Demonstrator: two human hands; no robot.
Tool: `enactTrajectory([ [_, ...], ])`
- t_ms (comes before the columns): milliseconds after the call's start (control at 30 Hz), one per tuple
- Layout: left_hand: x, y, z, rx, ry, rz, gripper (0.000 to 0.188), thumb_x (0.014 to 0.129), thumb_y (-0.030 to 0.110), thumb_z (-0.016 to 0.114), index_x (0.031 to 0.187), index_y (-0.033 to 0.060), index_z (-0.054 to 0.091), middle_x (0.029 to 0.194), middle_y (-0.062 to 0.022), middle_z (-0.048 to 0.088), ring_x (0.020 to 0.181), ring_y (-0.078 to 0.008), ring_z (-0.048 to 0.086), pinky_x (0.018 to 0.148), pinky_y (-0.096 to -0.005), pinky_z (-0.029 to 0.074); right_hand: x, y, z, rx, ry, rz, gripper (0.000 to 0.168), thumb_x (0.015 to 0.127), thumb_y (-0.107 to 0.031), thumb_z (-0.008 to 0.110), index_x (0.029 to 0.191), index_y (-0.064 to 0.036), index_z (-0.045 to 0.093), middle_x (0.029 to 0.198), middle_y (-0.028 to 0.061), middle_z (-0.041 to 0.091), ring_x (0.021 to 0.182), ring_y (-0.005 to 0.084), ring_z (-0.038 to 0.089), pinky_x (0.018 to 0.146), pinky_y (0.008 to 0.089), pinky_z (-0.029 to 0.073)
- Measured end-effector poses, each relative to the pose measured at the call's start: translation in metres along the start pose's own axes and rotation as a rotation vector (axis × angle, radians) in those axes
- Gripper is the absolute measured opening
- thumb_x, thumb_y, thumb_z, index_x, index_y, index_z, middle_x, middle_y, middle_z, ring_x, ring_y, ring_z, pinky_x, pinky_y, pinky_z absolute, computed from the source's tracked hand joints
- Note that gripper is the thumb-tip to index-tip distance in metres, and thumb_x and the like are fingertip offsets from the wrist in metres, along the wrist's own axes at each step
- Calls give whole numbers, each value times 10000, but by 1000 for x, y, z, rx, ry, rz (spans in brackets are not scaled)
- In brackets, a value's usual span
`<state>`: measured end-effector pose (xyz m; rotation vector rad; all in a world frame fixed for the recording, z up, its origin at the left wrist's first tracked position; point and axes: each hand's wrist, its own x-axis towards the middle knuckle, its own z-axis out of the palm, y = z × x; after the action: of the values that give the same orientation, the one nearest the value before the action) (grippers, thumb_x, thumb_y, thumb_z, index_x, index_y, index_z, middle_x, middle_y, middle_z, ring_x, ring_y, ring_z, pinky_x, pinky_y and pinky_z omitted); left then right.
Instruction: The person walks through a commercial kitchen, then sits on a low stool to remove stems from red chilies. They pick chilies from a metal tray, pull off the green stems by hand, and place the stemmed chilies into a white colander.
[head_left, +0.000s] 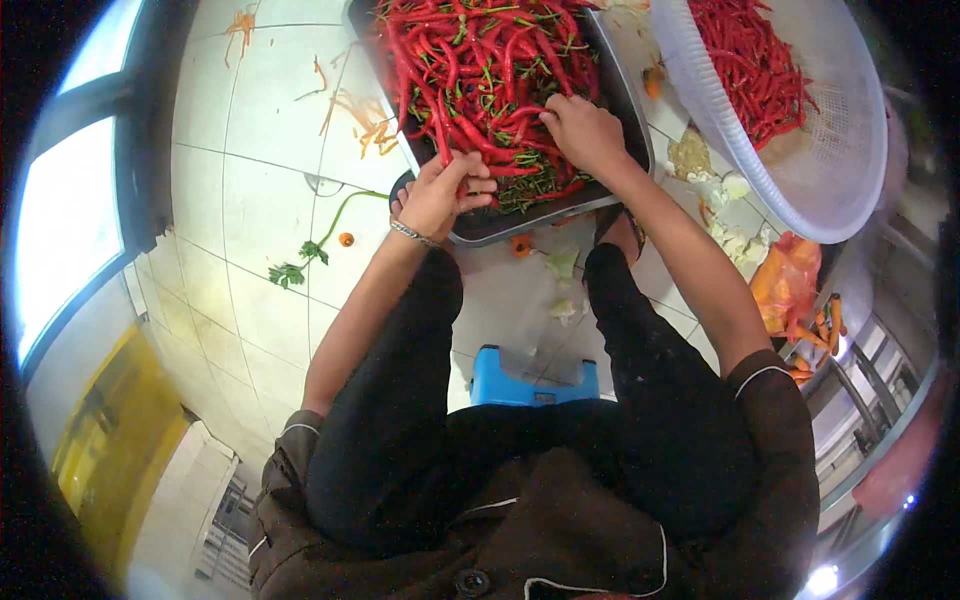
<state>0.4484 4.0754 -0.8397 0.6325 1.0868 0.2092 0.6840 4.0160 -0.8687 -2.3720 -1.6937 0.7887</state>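
Note:
Long red chilli peppers with green stems (480, 67) fill a grey-rimmed rectangular metal tray (637, 112) in front of me. My left hand (442, 191) is over the tray's near left corner, its thumb and fingers closed on a red chilli pepper (444, 142) that points away from me. Over the right part of the tray, my right hand (585, 133) has its fingertips pinched on the end of another chilli. Loose green stems (525, 199) lie at the tray's near end. At the upper right, a white plastic basket (750, 172) holds more red chillies (750, 75), apparently without stems.
A blue plastic stool (525, 379) is beneath me. On the tiled floor lie a leafy green stalk (330, 232), carrot ends (346, 239), peelings (371, 127) and cabbage scraps (739, 232). At the right are an orange plastic bag (787, 281) and carrots (829, 326).

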Motion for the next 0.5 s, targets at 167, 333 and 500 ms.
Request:
enactTrajectory([
  [167,13,-11,1,-201,-146,-239,337,937,467,594,868,137,583,738,4,594,679,-161,636,606,-311,532,-35,-34,1,474,83,-322,308,930,-315,566,846,-19,575,789,218,603,749,413,612,646,512,462],
  [333,25,-28,15,152,82,219,330,963,352,576,740,108,573,610,26,539,516,-89,530,476,-249,417,-60,-55,5,486,-190,-311,306,905,-276,570,771,0,574,715,222,590,726,402,625,658,500,486],
  [500,9,0,18,402,173,303,259,947,211,529,744,53,558,654,-21,573,579,-111,576,518,-246,484,-30,-33,-1,91,28,-177,214,892,-251,590,894,-38,597,785,175,610,732,370,651,640,477,520],
])
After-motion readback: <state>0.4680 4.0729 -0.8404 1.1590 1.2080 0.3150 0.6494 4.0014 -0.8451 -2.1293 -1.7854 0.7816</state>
